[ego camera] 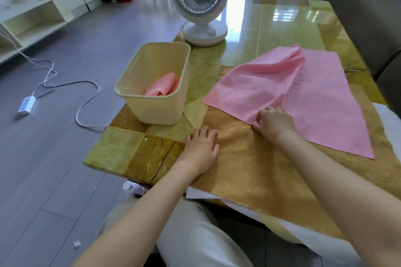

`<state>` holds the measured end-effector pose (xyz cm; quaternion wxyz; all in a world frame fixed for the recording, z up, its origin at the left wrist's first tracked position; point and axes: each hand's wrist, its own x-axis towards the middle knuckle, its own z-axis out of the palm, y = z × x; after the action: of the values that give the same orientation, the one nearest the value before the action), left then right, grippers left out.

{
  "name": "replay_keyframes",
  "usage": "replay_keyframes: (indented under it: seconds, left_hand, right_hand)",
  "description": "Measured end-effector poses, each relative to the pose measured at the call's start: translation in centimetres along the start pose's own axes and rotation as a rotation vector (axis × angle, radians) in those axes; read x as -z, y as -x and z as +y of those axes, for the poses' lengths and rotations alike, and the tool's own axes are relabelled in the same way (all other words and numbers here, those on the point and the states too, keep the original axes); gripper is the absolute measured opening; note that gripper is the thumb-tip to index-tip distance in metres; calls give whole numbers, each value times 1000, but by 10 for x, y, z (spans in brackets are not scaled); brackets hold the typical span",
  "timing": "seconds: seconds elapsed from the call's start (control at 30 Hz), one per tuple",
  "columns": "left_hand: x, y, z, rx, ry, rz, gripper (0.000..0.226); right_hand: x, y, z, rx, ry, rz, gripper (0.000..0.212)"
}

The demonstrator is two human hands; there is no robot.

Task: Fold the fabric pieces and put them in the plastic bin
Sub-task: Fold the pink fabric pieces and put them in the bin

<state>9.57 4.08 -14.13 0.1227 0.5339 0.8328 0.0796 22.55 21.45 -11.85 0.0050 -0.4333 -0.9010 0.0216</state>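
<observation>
Pretty bright daylight from the back, big white glare on the glossy table (282, 28) far edge, soft shadows, wide-angle bending at the edges.

One head-worn wide-angle view looks forward and down, close above the left hand (200, 147) and right hand (274, 122) over the surface (117, 147); edges seemingly bowed.

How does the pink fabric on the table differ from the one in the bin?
The table fabric lies mostly spread, one side turned over; the bin fabric is a folded bundle. The table fabric lies on gold cloth; the bin fabric inside the plastic bin. The right hand grips the table fabric; no hand touches the bin fabric. Both are pink.
</observation>
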Motion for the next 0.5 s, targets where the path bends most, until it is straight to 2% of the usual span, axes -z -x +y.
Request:
replay_keyframes:
  seconds: [0.17,0.27,0.33,0.43,0.5]
  left_hand:
    - [0,1,0,-1,-17,-7,47]
    - [1,1,4,30,-4,-34,55]
    - [7,-2,13,58,54,5,61]
    - [24,-6,33,-61,26,168,65]
    - [32,-6,43,-171,-37,175,68]
  right_hand:
    - [1,-5,-7,6,12,-8,26]
    - [5,6,-15,-5,-146,108,20]
    - [11,24,-25,18,-292,182,16]
    - [17,60,-39,119,-336,235,14]
    - [18,82,-44,136,-358,242,14]
